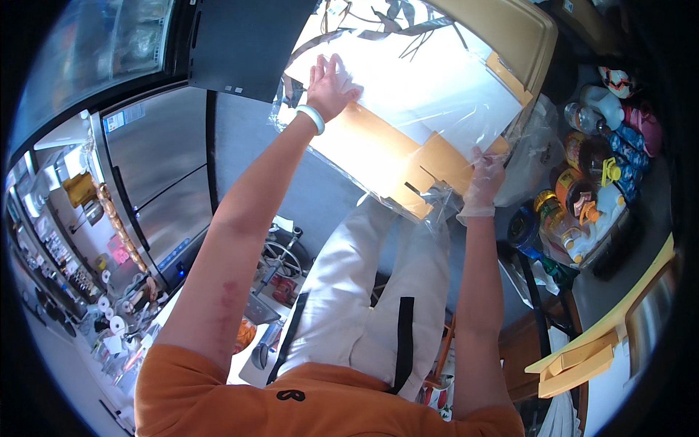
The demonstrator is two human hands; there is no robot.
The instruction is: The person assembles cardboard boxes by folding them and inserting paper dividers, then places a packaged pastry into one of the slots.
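A tan cardboard box (373,142) with clear plastic film over its edges is in front of me, glaring brightly. A white sheet (444,80) covers much of its inside. My left hand (331,93), with a pale band on the wrist, lies with fingers spread on the sheet's left part, by the box's edge. At the near right corner my right hand (483,182), in a clear plastic glove, is closed around the cardboard edge and film. What its fingertips touch is partly hidden.
Several bottles (571,193) of oil and sauce crowd a tray on the right. A tan tray or lid (535,44) is behind the box. A dark panel (244,47) and a steel refrigerator (156,160) stand left. A yellow-framed object (582,364) is at lower right.
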